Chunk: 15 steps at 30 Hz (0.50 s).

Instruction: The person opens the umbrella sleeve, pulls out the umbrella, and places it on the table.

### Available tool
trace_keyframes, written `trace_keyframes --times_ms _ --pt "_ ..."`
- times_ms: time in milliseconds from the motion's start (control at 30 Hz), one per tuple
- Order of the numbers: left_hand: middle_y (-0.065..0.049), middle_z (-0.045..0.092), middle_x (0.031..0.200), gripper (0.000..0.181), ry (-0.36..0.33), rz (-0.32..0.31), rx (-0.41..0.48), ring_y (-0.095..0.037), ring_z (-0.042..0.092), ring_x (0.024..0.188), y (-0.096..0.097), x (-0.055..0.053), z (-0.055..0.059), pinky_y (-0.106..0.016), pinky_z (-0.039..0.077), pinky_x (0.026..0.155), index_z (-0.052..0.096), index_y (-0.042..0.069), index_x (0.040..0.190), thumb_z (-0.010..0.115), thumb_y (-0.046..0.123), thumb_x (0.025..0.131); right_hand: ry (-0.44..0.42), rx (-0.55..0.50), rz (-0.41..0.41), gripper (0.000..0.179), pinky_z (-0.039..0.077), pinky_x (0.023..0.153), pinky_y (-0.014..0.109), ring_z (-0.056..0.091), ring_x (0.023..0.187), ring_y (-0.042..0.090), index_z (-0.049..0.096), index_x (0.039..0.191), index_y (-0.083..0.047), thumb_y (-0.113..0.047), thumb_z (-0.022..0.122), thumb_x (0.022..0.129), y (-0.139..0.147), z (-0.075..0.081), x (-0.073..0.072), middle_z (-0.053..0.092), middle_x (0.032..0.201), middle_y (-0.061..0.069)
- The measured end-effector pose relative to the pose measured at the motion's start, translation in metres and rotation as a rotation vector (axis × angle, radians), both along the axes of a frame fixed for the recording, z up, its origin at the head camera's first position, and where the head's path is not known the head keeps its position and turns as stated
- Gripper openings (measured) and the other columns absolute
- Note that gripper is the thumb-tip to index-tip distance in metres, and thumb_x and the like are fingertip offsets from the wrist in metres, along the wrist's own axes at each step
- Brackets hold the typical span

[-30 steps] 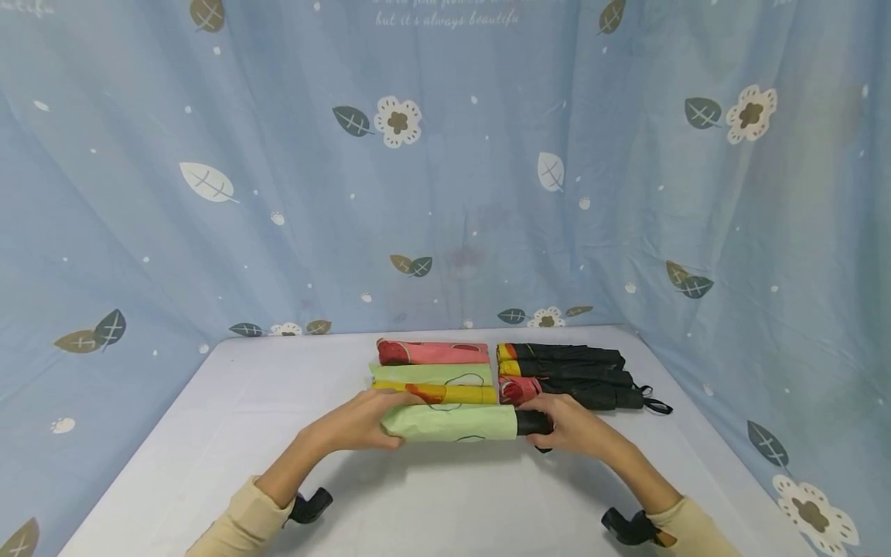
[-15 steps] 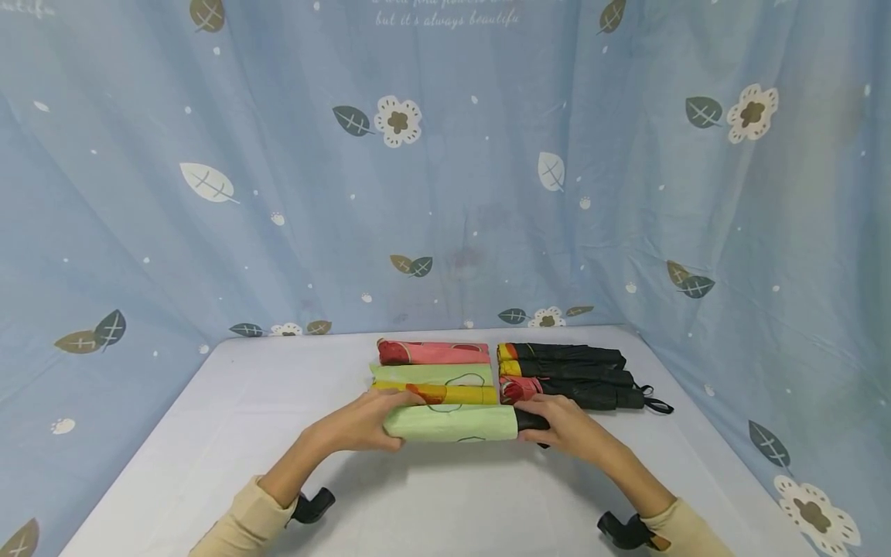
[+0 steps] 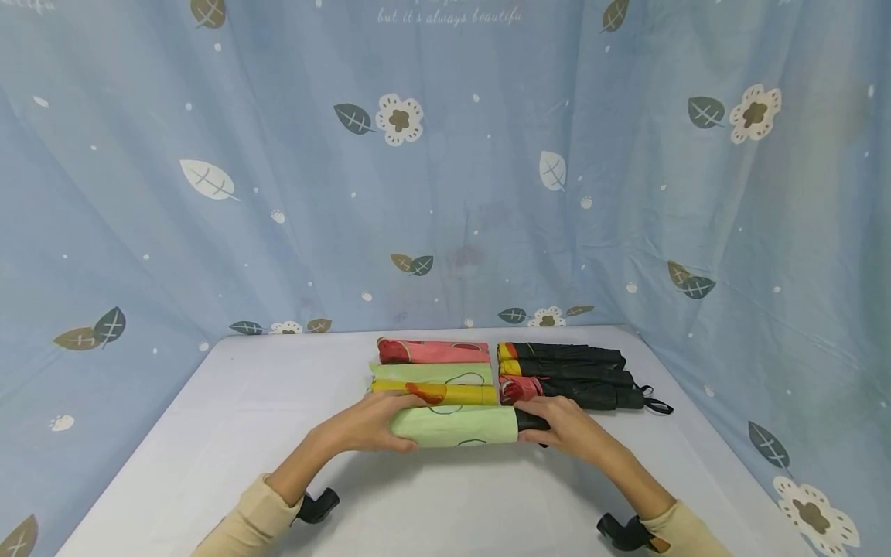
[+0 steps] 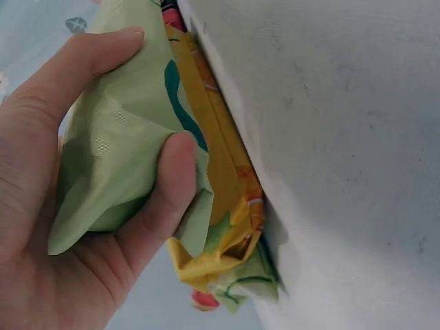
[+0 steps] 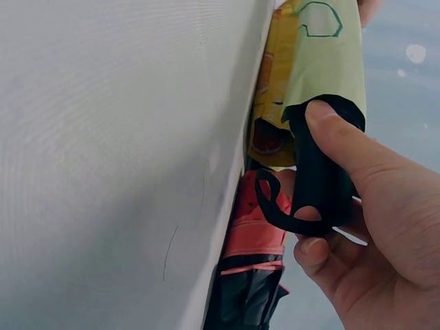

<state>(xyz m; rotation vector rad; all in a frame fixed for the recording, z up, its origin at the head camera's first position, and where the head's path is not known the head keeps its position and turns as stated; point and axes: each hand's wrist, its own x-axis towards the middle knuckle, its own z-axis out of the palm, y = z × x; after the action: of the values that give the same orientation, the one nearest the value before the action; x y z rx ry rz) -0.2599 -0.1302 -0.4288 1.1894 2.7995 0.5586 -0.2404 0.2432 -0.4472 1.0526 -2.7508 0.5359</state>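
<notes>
A light green umbrella sleeve point(image 3: 455, 425) hangs level a little above the table, with a black umbrella end point(image 3: 529, 420) sticking out on its right. My left hand point(image 3: 372, 424) grips the sleeve's left end; in the left wrist view, thumb and fingers pinch the loose green cloth point(image 4: 113, 117). My right hand point(image 3: 567, 427) holds the black end. In the right wrist view its thumb lies along the black part point(image 5: 320, 168), close to the sleeve's opening, and a black wrist loop point(image 5: 271, 206) dangles from it.
Behind the hands lie pink point(image 3: 445, 353), green point(image 3: 418, 374) and yellow point(image 3: 473, 395) sleeves in a stack of rows. To their right are several folded black umbrellas point(image 3: 578, 377) with yellow or pink ends. A blue patterned curtain point(image 3: 459, 193) borders the white table point(image 3: 278, 387).
My left hand has shifted slightly right and the green sleeve's left end has moved with it. My right hand has shifted slightly left on the black end.
</notes>
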Motion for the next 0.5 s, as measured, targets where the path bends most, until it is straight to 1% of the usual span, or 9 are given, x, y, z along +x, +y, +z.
trace_keyframes --times_ms 33,133,233,367,500 --pt "0.009 0.065 0.124 0.057 0.004 0.0 0.0 -0.008 0.059 0.102 -0.0001 0.0 -0.0001 -0.03 0.047 0.085 0.061 0.026 0.13 0.077 0.046 0.078 0.0 -0.003 0.0 0.053 0.057 0.077 0.037 0.07 0.099 0.019 0.066 0.127 -0.006 -0.045 0.064 0.091 -0.0002 -0.0002 0.0002 0.072 0.115 0.009" --pt "0.009 0.065 0.124 0.056 -0.004 0.0 0.006 -0.007 0.059 0.103 -0.0007 -0.0002 0.0002 -0.029 0.048 0.085 0.061 0.025 0.13 0.077 0.044 0.079 0.019 -0.008 -0.003 0.053 0.058 0.078 0.039 0.071 0.099 0.02 0.066 0.127 -0.006 -0.046 0.063 0.091 -0.0008 -0.0013 0.0005 0.072 0.114 0.009" --pt "0.008 0.064 0.128 0.058 -0.024 0.001 0.017 -0.01 0.059 0.11 -0.0014 0.0 0.0008 -0.034 0.049 0.09 0.06 0.025 0.132 0.077 0.044 0.08 0.036 -0.012 -0.011 0.052 0.057 0.078 0.04 0.071 0.097 0.018 0.067 0.126 -0.007 -0.046 0.064 0.091 -0.0009 -0.0029 0.0004 0.072 0.113 0.007" --pt "0.007 0.06 0.136 0.066 -0.059 -0.011 0.024 -0.014 0.057 0.12 -0.0019 0.0004 0.0005 -0.043 0.047 0.097 0.056 0.026 0.137 0.079 0.045 0.079 0.048 -0.014 -0.016 0.05 0.057 0.081 0.042 0.07 0.1 0.02 0.067 0.126 -0.007 -0.043 0.065 0.091 0.0001 -0.0044 0.0008 0.072 0.114 0.008" --pt "0.007 0.058 0.139 0.072 -0.075 -0.022 0.021 -0.016 0.055 0.126 -0.0025 0.0012 0.0011 -0.047 0.044 0.101 0.053 0.027 0.141 0.081 0.044 0.077 0.06 -0.026 -0.011 0.05 0.057 0.082 0.043 0.07 0.103 0.022 0.067 0.126 -0.007 -0.042 0.065 0.091 0.0028 -0.0044 0.0014 0.072 0.116 0.009"
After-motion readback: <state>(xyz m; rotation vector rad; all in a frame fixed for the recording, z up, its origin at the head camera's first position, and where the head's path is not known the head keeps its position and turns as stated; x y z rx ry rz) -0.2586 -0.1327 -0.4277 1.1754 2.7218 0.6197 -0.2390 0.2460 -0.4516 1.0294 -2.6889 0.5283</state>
